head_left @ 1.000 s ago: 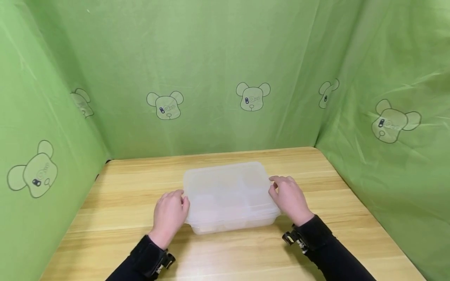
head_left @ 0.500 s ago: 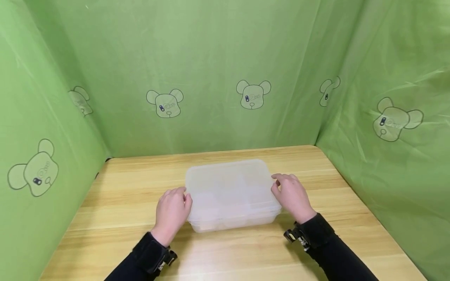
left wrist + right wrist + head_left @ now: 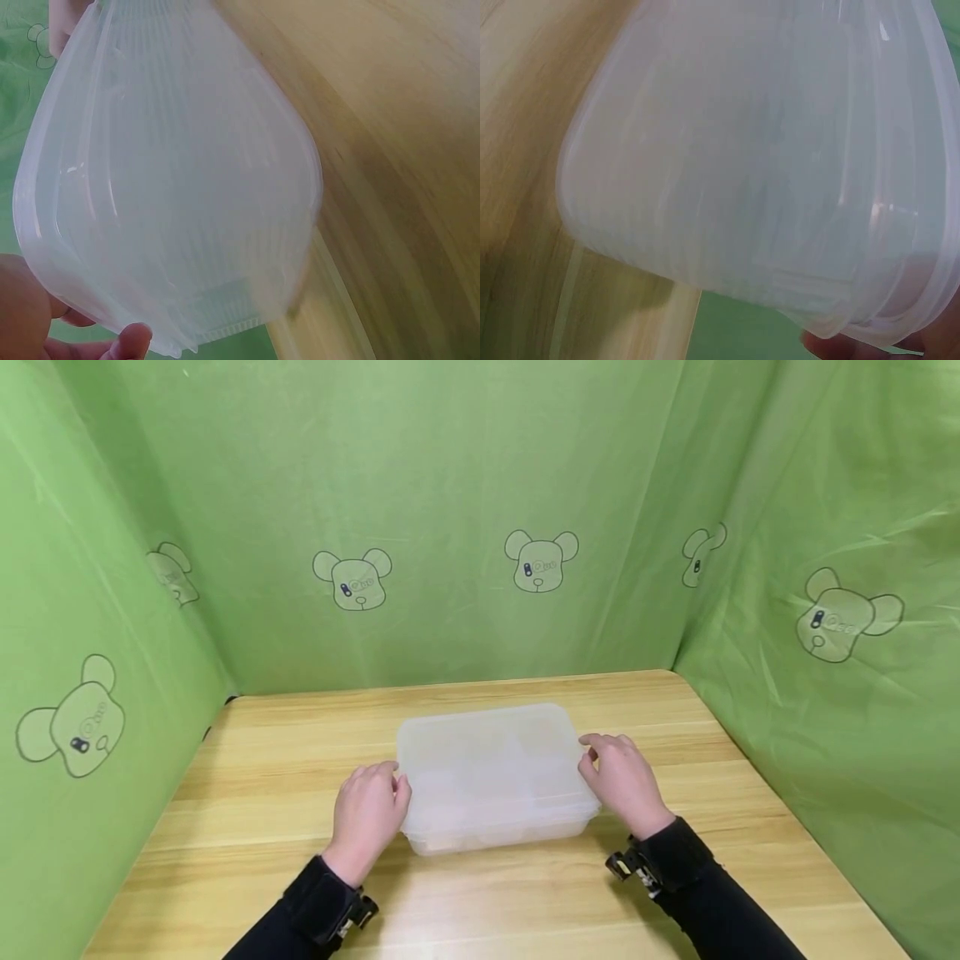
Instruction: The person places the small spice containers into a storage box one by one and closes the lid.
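A translucent white plastic food box [image 3: 495,768] with its lid stands near the middle of the wooden table in the head view. My left hand [image 3: 367,806] grips the left end at the rim. In the left wrist view its thumb and fingertips [image 3: 133,341] meet the rim, and the box's ribbed side [image 3: 195,150] fills much of the picture. My right hand [image 3: 622,777] holds the opposite end by the rim, fingers curled. Its fingertips [image 3: 829,345] show under the rim in the right wrist view. What the box contains cannot be made out through the cloudy plastic.
The wooden table [image 3: 480,910] has its far edge just behind the box. Green cloth [image 3: 450,635] printed with bear heads encloses the back and both sides. A small camera is strapped to each wrist.
Compared with a second ago, the box and both hands sit slightly farther right. Over the last half second the lid's far edge has dropped a little in the picture; both hands keep their hold.
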A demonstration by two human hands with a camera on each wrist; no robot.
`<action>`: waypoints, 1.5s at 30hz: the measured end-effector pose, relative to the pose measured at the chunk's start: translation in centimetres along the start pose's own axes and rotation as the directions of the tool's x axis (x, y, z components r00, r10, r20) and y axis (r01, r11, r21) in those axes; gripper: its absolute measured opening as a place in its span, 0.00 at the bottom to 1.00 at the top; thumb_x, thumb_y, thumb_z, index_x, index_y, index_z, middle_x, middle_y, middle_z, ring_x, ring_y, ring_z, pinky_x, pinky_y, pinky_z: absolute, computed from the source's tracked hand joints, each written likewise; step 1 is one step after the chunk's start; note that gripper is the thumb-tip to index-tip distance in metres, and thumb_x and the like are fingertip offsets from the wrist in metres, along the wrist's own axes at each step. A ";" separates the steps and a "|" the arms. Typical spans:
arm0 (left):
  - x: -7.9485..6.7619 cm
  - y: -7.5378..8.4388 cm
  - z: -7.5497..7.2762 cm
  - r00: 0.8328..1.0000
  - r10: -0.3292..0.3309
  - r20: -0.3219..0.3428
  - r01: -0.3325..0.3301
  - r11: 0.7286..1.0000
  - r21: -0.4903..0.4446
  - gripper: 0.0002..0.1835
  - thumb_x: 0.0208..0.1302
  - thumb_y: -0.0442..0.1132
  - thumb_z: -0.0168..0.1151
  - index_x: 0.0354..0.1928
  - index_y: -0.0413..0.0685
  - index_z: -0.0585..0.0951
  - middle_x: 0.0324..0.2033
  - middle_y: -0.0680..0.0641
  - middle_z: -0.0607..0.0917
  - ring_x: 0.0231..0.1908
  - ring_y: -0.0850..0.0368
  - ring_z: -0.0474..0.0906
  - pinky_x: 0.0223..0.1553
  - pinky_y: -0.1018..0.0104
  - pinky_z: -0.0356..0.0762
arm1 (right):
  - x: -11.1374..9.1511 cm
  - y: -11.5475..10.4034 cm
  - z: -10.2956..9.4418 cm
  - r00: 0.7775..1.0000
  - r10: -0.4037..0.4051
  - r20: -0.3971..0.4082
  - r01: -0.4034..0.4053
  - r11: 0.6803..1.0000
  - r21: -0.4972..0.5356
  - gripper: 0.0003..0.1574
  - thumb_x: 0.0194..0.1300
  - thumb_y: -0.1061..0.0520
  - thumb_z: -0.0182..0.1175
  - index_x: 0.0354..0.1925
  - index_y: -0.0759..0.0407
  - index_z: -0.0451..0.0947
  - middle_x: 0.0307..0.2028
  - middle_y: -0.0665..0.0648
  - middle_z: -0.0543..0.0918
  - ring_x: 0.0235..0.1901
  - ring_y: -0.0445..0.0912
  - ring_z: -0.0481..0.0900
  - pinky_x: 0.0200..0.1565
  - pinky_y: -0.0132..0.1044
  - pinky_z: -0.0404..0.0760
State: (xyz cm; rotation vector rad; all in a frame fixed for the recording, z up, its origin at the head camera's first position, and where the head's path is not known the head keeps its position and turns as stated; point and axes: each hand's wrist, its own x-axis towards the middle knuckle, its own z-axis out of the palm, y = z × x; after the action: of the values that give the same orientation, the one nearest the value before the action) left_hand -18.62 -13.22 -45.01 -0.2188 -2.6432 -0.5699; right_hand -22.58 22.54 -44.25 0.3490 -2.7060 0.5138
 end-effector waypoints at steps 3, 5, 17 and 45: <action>0.0 0.0 0.1 1.000 0.004 0.000 -0.004 1.000 0.004 0.14 0.66 0.39 0.61 0.43 0.33 0.85 0.37 0.39 0.88 0.40 0.41 0.83 0.44 0.48 0.80 | 0.0 0.1 0.2 1.000 0.004 0.011 -0.004 1.000 -0.002 0.17 0.64 0.63 0.57 0.49 0.70 0.82 0.31 0.59 0.84 0.34 0.54 0.76 0.31 0.44 0.76; 0.0 -0.1 0.2 1.000 0.007 -0.001 -0.007 1.000 0.006 0.14 0.66 0.39 0.61 0.43 0.33 0.85 0.38 0.38 0.88 0.41 0.41 0.83 0.45 0.47 0.80 | 0.0 0.2 0.3 1.000 0.006 0.018 -0.006 1.000 -0.001 0.17 0.64 0.63 0.57 0.49 0.70 0.82 0.31 0.59 0.84 0.34 0.54 0.76 0.31 0.44 0.76; 0.1 -0.1 0.6 1.000 0.025 -0.008 -0.025 0.999 0.020 0.14 0.65 0.39 0.61 0.43 0.32 0.85 0.39 0.38 0.88 0.40 0.41 0.84 0.45 0.48 0.80 | -0.1 0.2 0.4 1.000 0.017 0.024 -0.017 1.000 -0.007 0.18 0.64 0.63 0.57 0.50 0.70 0.82 0.31 0.59 0.83 0.34 0.54 0.76 0.31 0.44 0.76; -0.5 0.6 0.7 0.996 0.084 0.023 -0.086 0.988 0.129 0.14 0.67 0.37 0.61 0.44 0.30 0.83 0.36 0.38 0.86 0.38 0.43 0.81 0.43 0.52 0.79 | -0.5 -0.5 1.1 0.991 0.090 0.101 -0.094 0.995 0.038 0.21 0.68 0.65 0.47 0.54 0.77 0.73 0.49 0.74 0.80 0.42 0.61 0.82 0.44 0.55 0.82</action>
State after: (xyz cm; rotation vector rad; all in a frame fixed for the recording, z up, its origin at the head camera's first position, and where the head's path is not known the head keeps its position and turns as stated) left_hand -18.34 -12.44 -45.61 -0.2969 -2.6609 -0.3684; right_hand -22.34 21.74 -45.26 0.2686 -2.8211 0.5963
